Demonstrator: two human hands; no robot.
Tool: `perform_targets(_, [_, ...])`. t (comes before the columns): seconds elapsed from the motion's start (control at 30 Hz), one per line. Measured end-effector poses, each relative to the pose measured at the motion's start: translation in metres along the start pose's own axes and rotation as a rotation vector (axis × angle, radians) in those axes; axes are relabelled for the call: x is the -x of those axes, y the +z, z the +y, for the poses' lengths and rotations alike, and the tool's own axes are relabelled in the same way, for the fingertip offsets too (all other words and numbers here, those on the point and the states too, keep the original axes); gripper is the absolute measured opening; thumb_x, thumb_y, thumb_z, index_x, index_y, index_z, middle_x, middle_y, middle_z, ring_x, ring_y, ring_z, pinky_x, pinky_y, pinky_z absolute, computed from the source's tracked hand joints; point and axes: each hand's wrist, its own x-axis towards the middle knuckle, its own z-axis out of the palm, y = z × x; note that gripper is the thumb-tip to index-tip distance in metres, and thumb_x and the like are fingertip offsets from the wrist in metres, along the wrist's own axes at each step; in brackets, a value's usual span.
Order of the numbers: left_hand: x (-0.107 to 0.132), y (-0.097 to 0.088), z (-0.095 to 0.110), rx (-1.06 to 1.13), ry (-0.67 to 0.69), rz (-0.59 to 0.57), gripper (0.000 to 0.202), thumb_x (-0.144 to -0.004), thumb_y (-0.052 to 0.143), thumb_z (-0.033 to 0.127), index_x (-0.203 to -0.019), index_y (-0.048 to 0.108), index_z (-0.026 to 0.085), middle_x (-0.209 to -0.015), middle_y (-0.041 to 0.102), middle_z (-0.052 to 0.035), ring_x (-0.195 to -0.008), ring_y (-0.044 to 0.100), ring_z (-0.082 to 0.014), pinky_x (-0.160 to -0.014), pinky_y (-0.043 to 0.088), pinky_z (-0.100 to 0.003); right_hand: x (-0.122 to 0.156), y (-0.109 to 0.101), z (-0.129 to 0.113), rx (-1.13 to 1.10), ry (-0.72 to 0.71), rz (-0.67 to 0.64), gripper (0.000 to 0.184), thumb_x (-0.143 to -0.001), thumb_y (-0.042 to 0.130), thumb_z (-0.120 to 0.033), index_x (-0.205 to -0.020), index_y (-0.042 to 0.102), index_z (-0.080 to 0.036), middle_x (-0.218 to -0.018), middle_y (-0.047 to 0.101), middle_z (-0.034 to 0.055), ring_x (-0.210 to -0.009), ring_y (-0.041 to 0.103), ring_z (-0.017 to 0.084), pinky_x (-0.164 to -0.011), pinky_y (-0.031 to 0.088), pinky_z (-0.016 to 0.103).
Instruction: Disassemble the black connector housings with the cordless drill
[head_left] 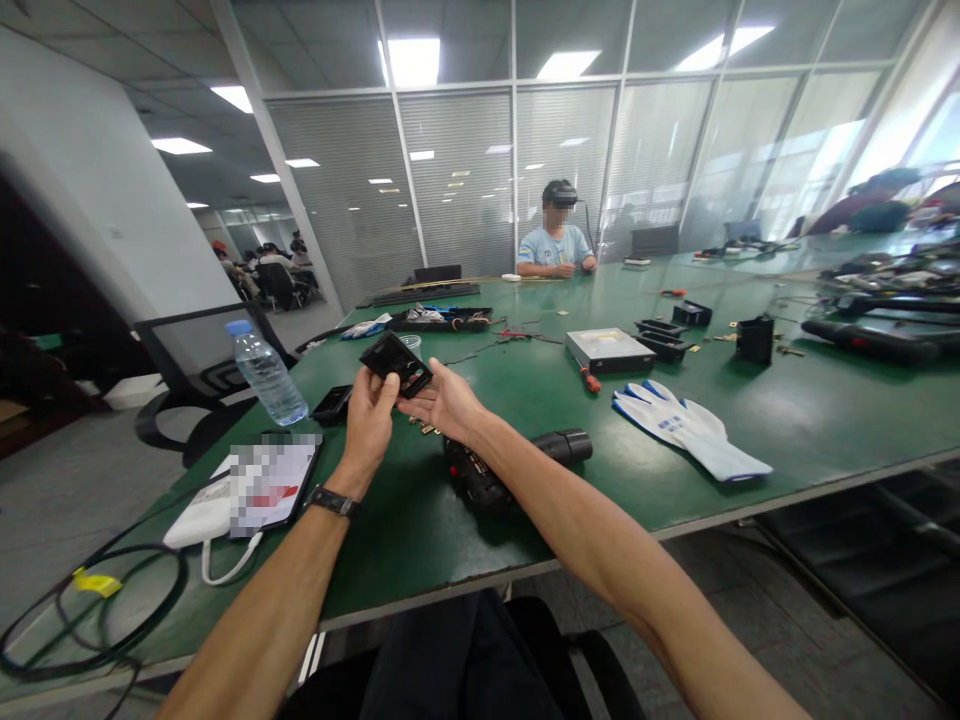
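Black plastic part [393, 358], held tilted above the green table [420, 560]. Left hand [370, 412] clamps its near-left edge, thumb pressed on the upper face. Right hand [448, 402] half-curled by the lower right corner, fingers just under it; whether they pinch, I cannot tell. Small brass pieces [424, 426] below. Black power tool [571, 446] under right forearm; white glove [690, 432] farther right.

The left hand [369, 418] grips a black part [390, 360]; the right hand [450, 402] is at its edge. A glove [694, 435] lies rightward.
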Motion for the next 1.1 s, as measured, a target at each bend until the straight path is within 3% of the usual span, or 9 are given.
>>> perform_targets(0.2, [0.0, -0.002, -0.003, -0.003, 0.006, -0.023, 0.045, -0.092, 0.064, 0.044, -0.13, 0.057, 0.02, -0.129, 0.066, -0.0099, -0.122, 0.061, -0.0241, -0.107, 0.044, -0.038, -0.004, -0.003, 0.003, -0.001, -0.014, 0.0, 0.037, -0.104, 0.041, -0.044, -0.104, 0.059, -0.011, -0.09, 0.068, 0.0129, -0.084, 0.071, 0.021, -0.077, 0.062, 0.035])
perform_targets(0.43, [-0.002, -0.007, -0.02, 0.038, -0.128, 0.043, 0.047, -0.089, 0.065, 0.049, -0.124, 0.062, 0.019, -0.118, 0.068, -0.0093, -0.114, 0.063, -0.0242, -0.1, 0.047, -0.038, -0.009, -0.008, 0.009, 0.042, -0.032, -0.051, 0.035, -0.103, 0.047, -0.04, -0.102, 0.061, -0.008, -0.085, 0.069, 0.0137, -0.081, 0.072, 0.02, -0.078, 0.063, 0.033])
perform_targets(0.63, [-0.001, -0.003, -0.014, 0.075, -0.154, 0.08, 0.039, -0.086, 0.066, 0.043, -0.116, 0.065, 0.018, -0.114, 0.069, -0.0087, -0.106, 0.064, -0.0231, -0.095, 0.049, -0.036, -0.008, -0.005, 0.01, 0.068, -0.08, -0.017, 0.024, -0.101, 0.053, -0.029, -0.099, 0.061, -0.007, -0.08, 0.069, 0.0116, -0.075, 0.073, 0.019, -0.077, 0.062, 0.032])
perform_targets(0.87, [-0.003, -0.005, -0.011, -0.016, -0.165, 0.214, 0.028, -0.073, 0.066, 0.028, -0.098, 0.065, 0.016, -0.086, 0.068, -0.0035, -0.081, 0.064, -0.0189, -0.076, 0.051, -0.031, -0.005, -0.003, 0.013, 0.157, -0.164, -0.075, 0.015, -0.098, 0.058, -0.021, -0.093, 0.064, -0.008, -0.081, 0.069, 0.0086, -0.067, 0.071, 0.015, -0.07, 0.061, 0.027])
perform_targets(1.1, [-0.006, -0.003, -0.009, -0.002, -0.159, 0.272, 0.023, -0.069, 0.068, 0.027, -0.089, 0.067, 0.015, -0.083, 0.069, -0.0049, -0.081, 0.065, -0.0206, -0.074, 0.052, -0.031, -0.003, -0.005, 0.015, 0.227, -0.186, -0.117, 0.013, -0.095, 0.063, -0.023, -0.096, 0.066, -0.011, -0.088, 0.071, 0.0086, -0.07, 0.071, 0.015, -0.068, 0.06, 0.027])
